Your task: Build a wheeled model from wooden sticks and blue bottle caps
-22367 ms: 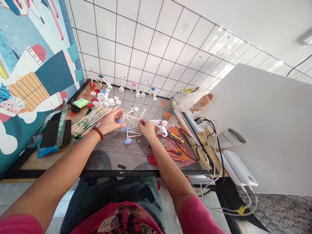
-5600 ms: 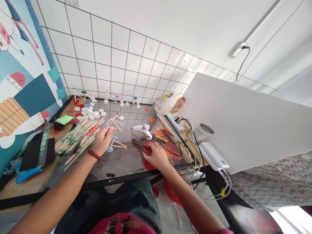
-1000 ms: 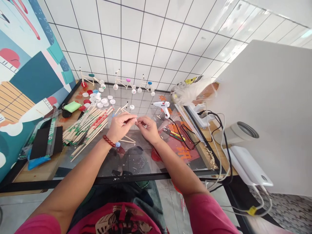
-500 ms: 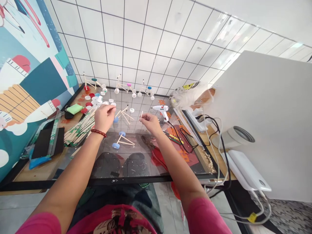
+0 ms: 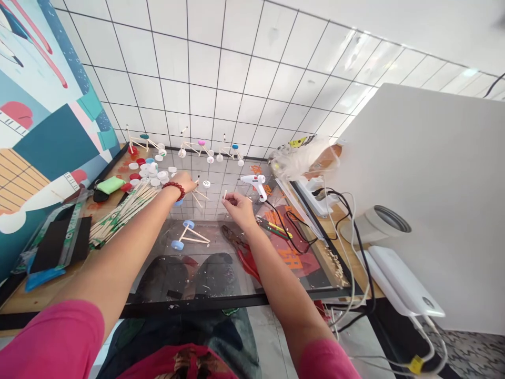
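Observation:
My left hand (image 5: 186, 183) has its fingers pressed together at a stick frame (image 5: 200, 195) with a dark-tipped upright; whether it grips the frame is hidden. In my right hand (image 5: 238, 206) a short pale stick (image 5: 224, 195) stands up between thumb and fingers. A white cap (image 5: 206, 184) lies between the hands. Nearer the front edge rests another stick frame (image 5: 196, 240) with two blue wheels. Three small stick tricycles (image 5: 199, 147) stand along the back. The white glue gun (image 5: 255, 182) lies right of my right hand.
Bottle caps (image 5: 152, 171) and a heap of wooden sticks (image 5: 122, 213) lie at the left. Red-handled pliers (image 5: 246, 258) and cutters (image 5: 276, 228) lie around my right forearm. Cables and a power strip (image 5: 315, 195) line the right side.
My left hand has moved right, from beside the caps to the stick frame. My right hand still holds the short stick. The view has shifted slightly.

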The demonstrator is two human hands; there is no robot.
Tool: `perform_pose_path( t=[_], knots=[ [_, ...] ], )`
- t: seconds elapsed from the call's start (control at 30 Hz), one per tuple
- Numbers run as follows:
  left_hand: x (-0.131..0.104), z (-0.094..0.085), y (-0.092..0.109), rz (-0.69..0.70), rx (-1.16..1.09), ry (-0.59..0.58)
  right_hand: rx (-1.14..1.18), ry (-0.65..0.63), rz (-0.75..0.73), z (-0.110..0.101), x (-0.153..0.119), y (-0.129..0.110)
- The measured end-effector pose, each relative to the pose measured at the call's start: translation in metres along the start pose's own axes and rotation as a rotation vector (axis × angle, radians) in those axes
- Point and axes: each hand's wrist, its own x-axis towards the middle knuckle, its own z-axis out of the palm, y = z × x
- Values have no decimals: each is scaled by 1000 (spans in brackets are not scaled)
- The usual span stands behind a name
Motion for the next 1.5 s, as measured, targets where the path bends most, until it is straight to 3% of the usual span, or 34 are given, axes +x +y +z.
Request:
perform_pose_path(
  t=[0.23,0.4,0.6,0.83,1.1,1.5],
  knots=[
    [-33,-6,-3,123,-227,229,36,6,5,-1,5,6],
    [-63,14,-9,138,-593,372,23,-32,9,-2,9,9],
    [-74,32,0,69,-775,501,-32,-138,-15,3,7,11],
    [-80,35,15,111,-788,472,-148,-149,-42,6,3,12],
    [-82,34,4,263,-628,449,-70,-184,4,9,7,17],
    [-85,35,4,261,-669,412,-142,-176,-12,16,6,13]
  ],
)
